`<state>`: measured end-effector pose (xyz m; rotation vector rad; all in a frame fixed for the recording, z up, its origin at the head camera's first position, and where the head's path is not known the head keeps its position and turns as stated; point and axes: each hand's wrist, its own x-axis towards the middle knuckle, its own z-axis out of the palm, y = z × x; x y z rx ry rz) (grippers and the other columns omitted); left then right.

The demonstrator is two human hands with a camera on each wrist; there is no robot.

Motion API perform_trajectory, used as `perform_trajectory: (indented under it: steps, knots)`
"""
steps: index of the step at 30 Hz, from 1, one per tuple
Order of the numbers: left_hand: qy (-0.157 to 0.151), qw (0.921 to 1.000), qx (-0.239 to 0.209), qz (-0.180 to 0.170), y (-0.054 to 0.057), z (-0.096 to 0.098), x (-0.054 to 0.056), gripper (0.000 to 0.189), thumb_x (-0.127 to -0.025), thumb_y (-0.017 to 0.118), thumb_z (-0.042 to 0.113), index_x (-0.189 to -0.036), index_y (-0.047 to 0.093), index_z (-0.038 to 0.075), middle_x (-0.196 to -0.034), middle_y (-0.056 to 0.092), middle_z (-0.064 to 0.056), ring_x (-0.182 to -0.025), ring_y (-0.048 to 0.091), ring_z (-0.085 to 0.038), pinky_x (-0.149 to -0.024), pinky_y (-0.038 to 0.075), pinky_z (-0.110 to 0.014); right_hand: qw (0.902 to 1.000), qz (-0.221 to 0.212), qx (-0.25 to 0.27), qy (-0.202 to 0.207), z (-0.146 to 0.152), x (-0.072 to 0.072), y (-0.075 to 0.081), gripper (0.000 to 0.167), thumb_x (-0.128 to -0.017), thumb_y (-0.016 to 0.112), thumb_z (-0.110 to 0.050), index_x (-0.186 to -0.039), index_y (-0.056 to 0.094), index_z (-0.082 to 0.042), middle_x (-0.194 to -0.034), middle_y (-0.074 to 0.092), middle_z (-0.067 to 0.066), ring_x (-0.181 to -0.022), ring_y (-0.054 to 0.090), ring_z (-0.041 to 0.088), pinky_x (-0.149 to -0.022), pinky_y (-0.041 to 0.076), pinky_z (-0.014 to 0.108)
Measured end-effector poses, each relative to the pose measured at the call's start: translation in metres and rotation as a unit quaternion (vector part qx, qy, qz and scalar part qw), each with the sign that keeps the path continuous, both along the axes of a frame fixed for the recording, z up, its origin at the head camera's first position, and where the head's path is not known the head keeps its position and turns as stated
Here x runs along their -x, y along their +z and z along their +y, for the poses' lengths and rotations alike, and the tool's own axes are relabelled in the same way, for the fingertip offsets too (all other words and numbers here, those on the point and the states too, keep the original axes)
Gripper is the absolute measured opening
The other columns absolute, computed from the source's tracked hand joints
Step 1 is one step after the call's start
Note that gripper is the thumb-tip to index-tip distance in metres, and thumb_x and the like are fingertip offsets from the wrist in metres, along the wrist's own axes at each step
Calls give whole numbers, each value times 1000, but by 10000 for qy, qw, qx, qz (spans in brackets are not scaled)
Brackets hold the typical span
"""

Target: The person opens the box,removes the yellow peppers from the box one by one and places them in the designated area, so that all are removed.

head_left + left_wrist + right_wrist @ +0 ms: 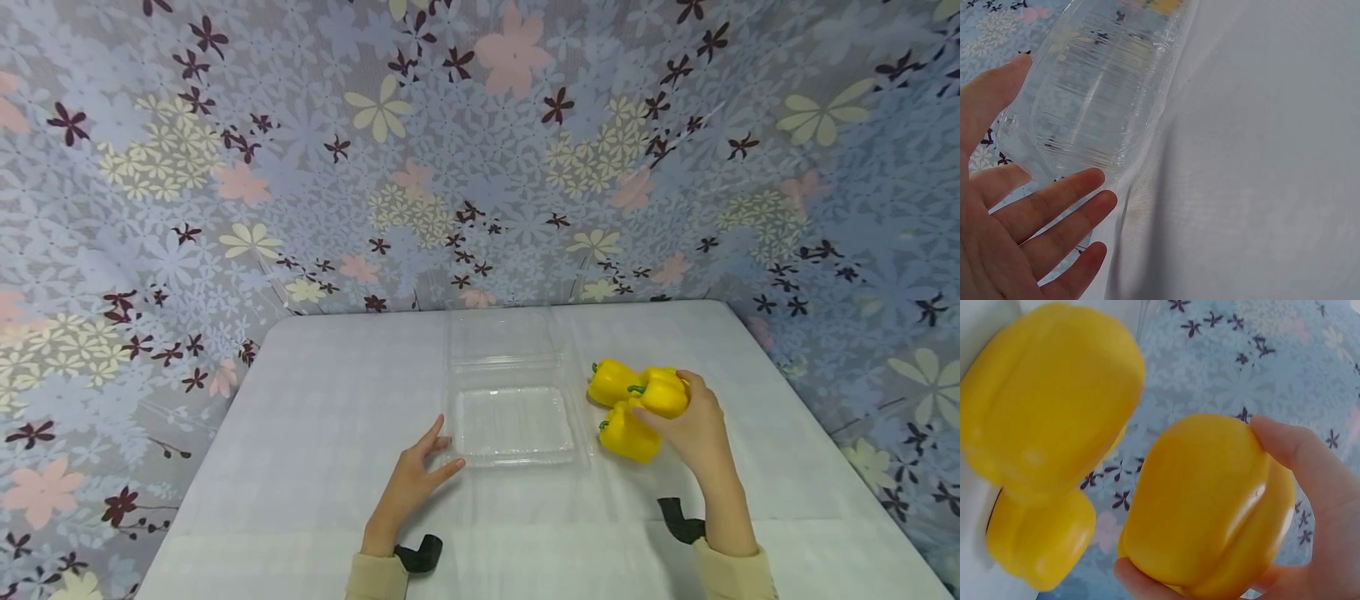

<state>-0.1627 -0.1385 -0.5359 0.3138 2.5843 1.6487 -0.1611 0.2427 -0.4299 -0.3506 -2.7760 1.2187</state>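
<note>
In the head view, a yellow bell pepper (666, 395) is in my right hand (701, 425), gripped between thumb and fingers. The right wrist view shows the same bell pepper (1204, 506) with fingers curled round its sides. Close by on the table lie another yellow bell pepper (612, 383) at the back and one (630, 435) in front, both with green stems. A clear plastic container (517, 460) stands left of the peppers, its lid (504, 333) folded back. At its left front corner is my left hand (416, 477), fingers spread and holding nothing.
A white cloth covers the table (322, 400). Behind and beside it hangs a flowered curtain (480, 167). Black wrist straps (420, 555) sit at both sleeves.
</note>
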Motion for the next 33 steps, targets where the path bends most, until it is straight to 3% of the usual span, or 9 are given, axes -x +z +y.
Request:
perform_trajectory:
  steps: [6, 24, 33]
  knots:
    - [17, 10000, -16, -17, -1, -1, -1, 81, -82, 73, 34, -149, 33, 11, -125, 63, -17, -129, 50, -34, -110, 33, -55, 9992, -236, 6, -332, 10, -7, -4, 98, -82, 73, -38, -149, 15, 5, -147, 26, 36, -131, 30, 52, -105, 30, 66]
    - [-12, 10000, 47, -19, 0, 0, -2, 81, -83, 73, 35, -149, 33, 10, -125, 64, -16, -130, 49, -34, -111, 31, -57, 9972, -260, -35, -696, 43, -27, -24, 96, -82, 71, -39, -146, 19, 10, -140, 31, 40, -124, 33, 53, -97, 34, 65]
    - [-39, 10000, 71, 40, 2, 0, -1, 81, -83, 73, 33, -149, 33, 9, -125, 64, -17, -128, 51, -34, -110, 33, -56, 9937, -774, -89, -807, 53, -27, -38, 98, -81, 72, -37, -144, 17, 14, -138, 29, 42, -124, 33, 54, -101, 33, 65]
